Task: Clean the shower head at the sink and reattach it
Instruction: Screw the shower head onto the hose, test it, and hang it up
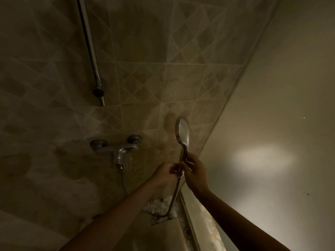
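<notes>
Room: dim tiled shower stall, beige diamond-pattern wall tiles [145, 78] ahead, a plain pale wall [281, 87] on the right with a bright patch of light on it.
Fixtures: chrome mixer tap [116, 147] fixed to the tiles; a chrome riser rail [88, 44] runs up the wall above it, ending in a dark round mount.
Shower head: hand shower head [182, 130] held upright in the air, well right of the mixer, oval face turned toward the right wall, handle pointing down into the hands.
Hose: metal hose [174, 198] hangs from the base of the handle, loops down near the floor drain [159, 217] and climbs back to the mixer outlet.
Right hand: right hand [194, 173] has its grip closed around the handle, just below the head.
Left hand: left hand [165, 173] pinches the lower end of the handle where the hose joins; the light is too poor to say whether it holds the nut or the handle itself.
Handling, judged: head looks light and rigid, likely chromed plastic, smooth and slippery when wet; best held on the handle, not by the face. The joint probably unscrews by its nut while the other hand steadies the handle.
Hose, judged: flexible, springy, its weight will pull down once freed.
Containers: none visible; no sink in view. The drain grate has whitish matter around it, too dim to identify.
Risk, judged: dropping the head on tile could crack it.
</notes>
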The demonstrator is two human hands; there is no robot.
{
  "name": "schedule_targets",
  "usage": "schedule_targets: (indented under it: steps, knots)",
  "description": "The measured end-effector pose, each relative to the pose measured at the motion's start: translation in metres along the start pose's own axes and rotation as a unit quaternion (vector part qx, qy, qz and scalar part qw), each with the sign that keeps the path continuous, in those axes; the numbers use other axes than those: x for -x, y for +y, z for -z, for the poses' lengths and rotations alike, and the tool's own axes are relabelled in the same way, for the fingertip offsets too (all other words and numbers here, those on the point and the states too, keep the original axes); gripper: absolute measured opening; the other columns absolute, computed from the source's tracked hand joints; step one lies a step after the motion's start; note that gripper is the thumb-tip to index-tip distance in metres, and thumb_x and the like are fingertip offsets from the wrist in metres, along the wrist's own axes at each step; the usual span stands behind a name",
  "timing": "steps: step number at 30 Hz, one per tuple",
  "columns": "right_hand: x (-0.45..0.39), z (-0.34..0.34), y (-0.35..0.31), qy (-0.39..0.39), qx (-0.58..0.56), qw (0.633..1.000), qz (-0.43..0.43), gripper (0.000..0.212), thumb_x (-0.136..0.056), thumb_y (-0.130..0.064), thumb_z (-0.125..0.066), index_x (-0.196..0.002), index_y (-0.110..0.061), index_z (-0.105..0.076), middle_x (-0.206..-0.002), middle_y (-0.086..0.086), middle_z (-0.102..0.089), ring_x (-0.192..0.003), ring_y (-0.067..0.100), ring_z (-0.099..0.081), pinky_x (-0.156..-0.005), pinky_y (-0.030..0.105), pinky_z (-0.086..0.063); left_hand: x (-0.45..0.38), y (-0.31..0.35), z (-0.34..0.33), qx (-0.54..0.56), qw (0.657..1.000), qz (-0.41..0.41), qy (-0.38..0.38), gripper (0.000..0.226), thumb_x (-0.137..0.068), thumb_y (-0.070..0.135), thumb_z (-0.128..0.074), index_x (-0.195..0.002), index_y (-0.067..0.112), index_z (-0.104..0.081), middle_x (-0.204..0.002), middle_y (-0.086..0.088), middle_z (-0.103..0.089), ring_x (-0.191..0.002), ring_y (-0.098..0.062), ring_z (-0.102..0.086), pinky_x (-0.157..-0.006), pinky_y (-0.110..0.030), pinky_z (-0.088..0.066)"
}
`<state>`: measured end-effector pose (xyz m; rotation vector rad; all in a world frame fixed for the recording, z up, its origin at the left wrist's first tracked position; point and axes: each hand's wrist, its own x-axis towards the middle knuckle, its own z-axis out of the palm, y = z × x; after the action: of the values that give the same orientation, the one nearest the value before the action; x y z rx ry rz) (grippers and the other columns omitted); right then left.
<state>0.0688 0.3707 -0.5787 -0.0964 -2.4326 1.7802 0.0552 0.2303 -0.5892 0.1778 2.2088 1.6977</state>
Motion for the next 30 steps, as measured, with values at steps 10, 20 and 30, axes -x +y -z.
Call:
schedule_targets:
  steps: [10, 20, 30]
  knots:
    - [-0.019, -0.005, -0.054, -0.09, -0.166, 0.982, 0.025, 0.045, -0.101, 0.001, -0.059, -0.139, -0.021, -0.056, -0.123, 0.015, -0.074, -0.115, 0.033, -0.071, -0.099, 0.052, -0.057, -0.011, 0.019, 0.042, 0.031, 0.991, -0.116, 0.052, 0.015, -0.092, -0.004, -0.064, -0.102, -0.014, -0.069, -0.092, -0.013, -0.068, -0.089, -0.018, -0.061, -0.079, -0.033, -0.048]
    - [-0.056, -0.007, -0.15, -0.102, -0.05, 0.978, 0.173, 0.037, -0.092, -0.006, -0.073, -0.121, -0.029, -0.07, -0.106, -0.005, -0.079, -0.103, 0.011, -0.074, -0.09, 0.032, -0.059, -0.01, 0.096, 0.1, -0.016, 0.969, -0.182, 0.165, 0.031, -0.08, 0.011, -0.078, -0.107, 0.026, -0.08, -0.101, -0.005, -0.08, -0.099, -0.022, -0.075, -0.087, -0.04, -0.059]
    - [-0.083, -0.01, -0.223, -0.081, -0.009, 0.959, 0.271, 0.039, -0.093, 0.003, -0.07, -0.129, -0.012, -0.064, -0.093, -0.015, -0.076, -0.095, 0.0, -0.073, -0.083, 0.015, -0.055, 0.003, 0.176, 0.155, -0.064, 0.944, -0.235, 0.224, 0.024, -0.08, 0.013, -0.081, -0.099, 0.027, -0.081, -0.095, 0.025, -0.073, -0.085, 0.009, -0.066, -0.076, -0.011, -0.053]
